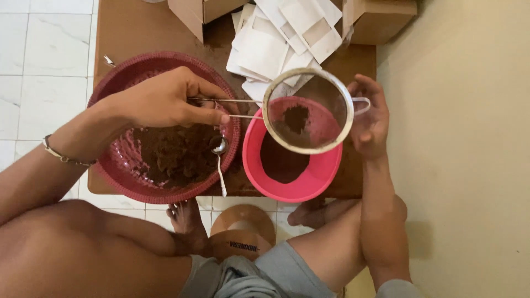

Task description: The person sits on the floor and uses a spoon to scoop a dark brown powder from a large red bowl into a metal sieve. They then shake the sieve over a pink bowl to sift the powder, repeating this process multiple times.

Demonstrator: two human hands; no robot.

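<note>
Left hand [165, 102] grips one sieve [307, 110] by its handle above one pink bowl [292, 171]; right hand [369, 118] steadies its rim; one spoon [220, 160] lies left of the bowl

Board [118, 33] on the floor [44, 72]. On it: basin [127, 182] at left, spoon [220, 160] leaning on its right rim; bowl [309, 185] just beside, right; sieve [307, 110] above the bowl; packets [276, 38] behind; boxes [381, 19] at far edge.

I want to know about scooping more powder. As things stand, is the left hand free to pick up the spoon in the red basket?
Probably not at once: the left hand grips the sieve handle. The spoon lies uncovered just below it in the red basket.
</note>
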